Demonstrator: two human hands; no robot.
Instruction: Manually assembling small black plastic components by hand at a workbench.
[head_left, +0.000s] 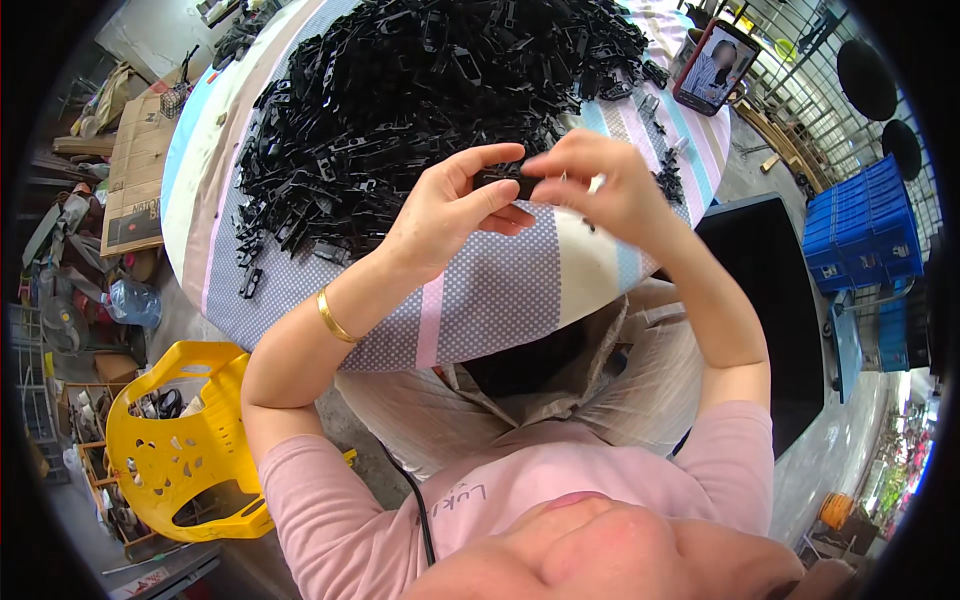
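Over the near part of a round table, my left hand (pixel 462 205) curls its thumb and index finger around a small black plastic part (pixel 522 184). My right hand (pixel 602 188) is close beside it, slightly blurred, with fingertips pinched at the part's right end; what they grip there is too small to make out. Beyond both hands rises a big heap of black plastic parts (pixel 400 95), many with slots or frame shapes. A few loose parts (pixel 251 283) lie at the heap's left edge.
A patterned cloth (pixel 500 300) covers the table. At its far right a phone (pixel 716 68) leans upright, near small scattered parts (pixel 668 175). A yellow plastic chair (pixel 190 460) stands at left, a blue crate (pixel 862 225) at right. Cardboard (pixel 135 180) leans beyond the table's left side.
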